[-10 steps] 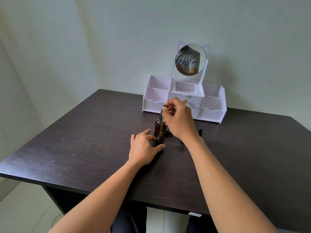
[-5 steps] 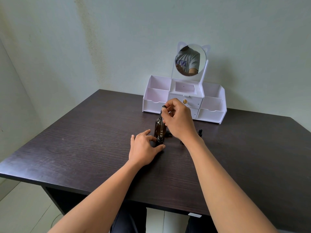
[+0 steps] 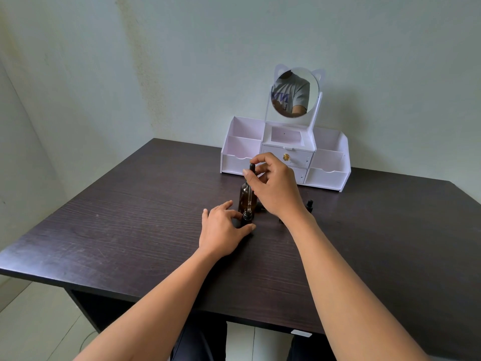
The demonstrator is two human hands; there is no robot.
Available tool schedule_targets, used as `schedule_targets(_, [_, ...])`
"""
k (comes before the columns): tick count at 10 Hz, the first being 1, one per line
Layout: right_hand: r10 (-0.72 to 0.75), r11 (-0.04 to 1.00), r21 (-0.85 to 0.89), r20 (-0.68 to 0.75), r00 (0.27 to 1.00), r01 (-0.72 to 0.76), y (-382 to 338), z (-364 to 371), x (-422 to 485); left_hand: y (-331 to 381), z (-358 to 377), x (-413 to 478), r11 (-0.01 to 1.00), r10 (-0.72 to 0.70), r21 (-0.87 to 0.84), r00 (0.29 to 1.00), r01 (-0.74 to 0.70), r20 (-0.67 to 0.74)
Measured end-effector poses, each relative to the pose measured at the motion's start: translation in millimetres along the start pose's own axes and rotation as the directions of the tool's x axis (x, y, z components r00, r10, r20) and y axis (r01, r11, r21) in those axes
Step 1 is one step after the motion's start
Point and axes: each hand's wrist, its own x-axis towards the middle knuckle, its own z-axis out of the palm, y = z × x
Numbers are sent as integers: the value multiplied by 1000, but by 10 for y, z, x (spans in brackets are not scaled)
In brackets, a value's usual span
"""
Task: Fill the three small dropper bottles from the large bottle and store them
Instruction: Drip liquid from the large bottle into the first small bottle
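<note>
– Near the middle of the dark table (image 3: 130, 230), what does the right hand (image 3: 276, 188) hold?
– It pinches the black rubber bulb of a dropper (image 3: 251, 170) between thumb and forefinger. The glass tube hangs down, with its tip at or just above the mouth of a small dropper bottle (image 3: 246, 217).
– And the left hand (image 3: 221, 230)?
– Thumb and fingers curl round that small bottle, hiding all but its neck.
– Where is the large bottle (image 3: 243, 195)?
– Upright just behind it, amber, partly covered by the tube and the right hand. I cannot tell whether the tube holds liquid.
– Other small bottles?
– One black cap (image 3: 309, 204) shows right of the right wrist. A dark shape beside the large bottle is too hidden to name. Far back stands a white organizer (image 3: 328, 162) with a round mirror (image 3: 295, 92).
</note>
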Motion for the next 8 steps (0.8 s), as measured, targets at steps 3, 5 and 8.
schedule_targets(3, [8, 1000, -15, 9, 1000, -8, 25, 4, 0, 11, -8, -3, 1000, -3, -5, 1000, 3, -6])
schedule_targets(5, [4, 999, -42, 4, 1000, -4, 22, -1, -3, -5, 11, 10, 1000, -8, -4, 1000, 8, -5])
schedule_targets(8, [10, 1000, -11, 20, 1000, -9, 23, 7, -16, 2, 13, 13, 1000, -17, -6, 1000, 17, 1])
